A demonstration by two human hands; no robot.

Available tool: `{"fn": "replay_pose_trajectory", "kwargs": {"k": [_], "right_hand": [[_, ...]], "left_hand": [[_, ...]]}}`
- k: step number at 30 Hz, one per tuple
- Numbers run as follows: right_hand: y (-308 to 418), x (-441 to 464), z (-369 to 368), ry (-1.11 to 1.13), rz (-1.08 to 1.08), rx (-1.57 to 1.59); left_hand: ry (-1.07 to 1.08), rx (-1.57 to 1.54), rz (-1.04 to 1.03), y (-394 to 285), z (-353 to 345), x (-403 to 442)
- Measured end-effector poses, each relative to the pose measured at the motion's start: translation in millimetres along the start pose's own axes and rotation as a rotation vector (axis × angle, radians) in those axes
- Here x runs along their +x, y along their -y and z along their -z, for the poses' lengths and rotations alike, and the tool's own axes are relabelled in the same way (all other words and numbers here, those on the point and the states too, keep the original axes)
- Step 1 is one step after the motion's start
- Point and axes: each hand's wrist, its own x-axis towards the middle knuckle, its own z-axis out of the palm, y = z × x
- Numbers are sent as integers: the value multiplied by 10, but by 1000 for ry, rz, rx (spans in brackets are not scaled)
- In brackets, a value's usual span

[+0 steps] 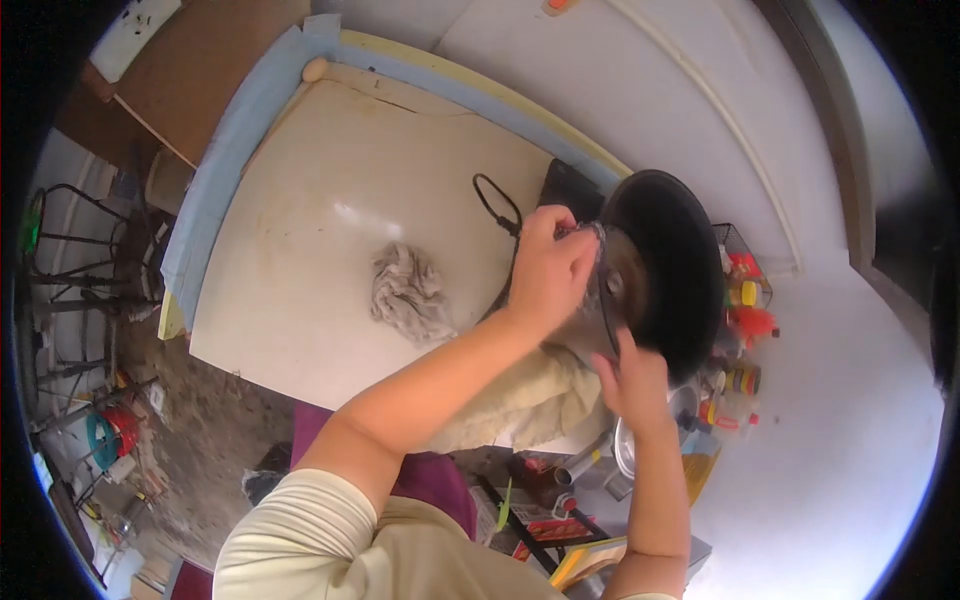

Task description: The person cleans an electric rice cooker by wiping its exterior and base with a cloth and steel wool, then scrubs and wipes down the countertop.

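Observation:
A large black wok [665,265] stands tilted at the right end of the white table, its dark inside facing left. My left hand [550,265] is at its left side, fingers closed on a shiny crumpled scrubber [597,240]. Lower down, my right hand [632,380] is by a thin black cord [608,310], thumb and forefinger raised; whether it grips the cord is unclear. A black cable loop [497,203] rises left of the wok. The crumpled grey rag [410,292] lies on the table, and a beige cloth [520,400] hangs over its front edge.
The white table [290,230] has a blue and yellow border [215,170] along its back and left. Jars and bottles [742,380] stand right of the wok against the wall. Below the front edge are a pot [625,450] and other items. Metal stools [80,290] stand far left.

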Motion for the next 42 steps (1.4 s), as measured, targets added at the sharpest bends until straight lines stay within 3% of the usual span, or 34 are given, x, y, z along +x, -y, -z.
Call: {"fn": "replay_pose_trajectory", "kwargs": {"k": [4, 8, 10, 13, 16, 20, 24, 30, 33, 36, 42], "right_hand": [[-48, 50, -33, 2, 23, -7], [-134, 55, -78, -27, 107, -12], [-134, 57, -70, -31, 121, -25], [-107, 74, -54, -27, 82, -41], [-77, 68, -41, 12, 34, -27], [-141, 84, -54, -19, 117, -38], [-142, 100, -40, -16, 102, -7], [-70, 133, -6, -21, 54, 14], [-78, 153, -3, -29, 57, 6], [-98, 145, -4, -16, 63, 27], [-97, 136, -21, 12, 37, 37]], "left_hand": [[75, 57, 121, -166, -21, -234], [71, -52, 31, -335, 32, -740], [14, -107, -3, -382, -11, -729], [16, -25, 126, -189, -98, -383], [-44, -35, 34, -31, -184, -115], [1, -79, 48, -339, -68, -610], [-29, -49, 84, -354, -119, -453], [44, 25, 21, -11, -265, 126], [36, 51, 113, -219, -172, -145], [169, -23, 179, -385, 3, -466], [220, -10, 69, -146, 13, -135]]}}
